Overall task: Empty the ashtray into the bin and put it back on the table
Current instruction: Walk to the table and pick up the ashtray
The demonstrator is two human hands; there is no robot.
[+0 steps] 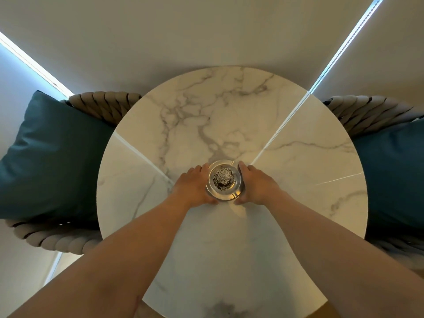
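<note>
A round clear glass ashtray (224, 194) sits near the middle of the round white marble table (286, 180), with a heap of grey and black ash in its bowl. My left hand (193, 185) cups its left side and my right hand (258, 183) cups its right side, fingers and thumbs curled round the rim. Both hands touch the glass. The ashtray's base looks to be resting on the tabletop. No bin is in view.
A woven rope chair (101, 104) with a teal cushion (50, 157) stands left of the table, and another teal cushion (390, 175) on a like chair stands right. Beige wall and blinds with bright light strips lie beyond the table's far edge.
</note>
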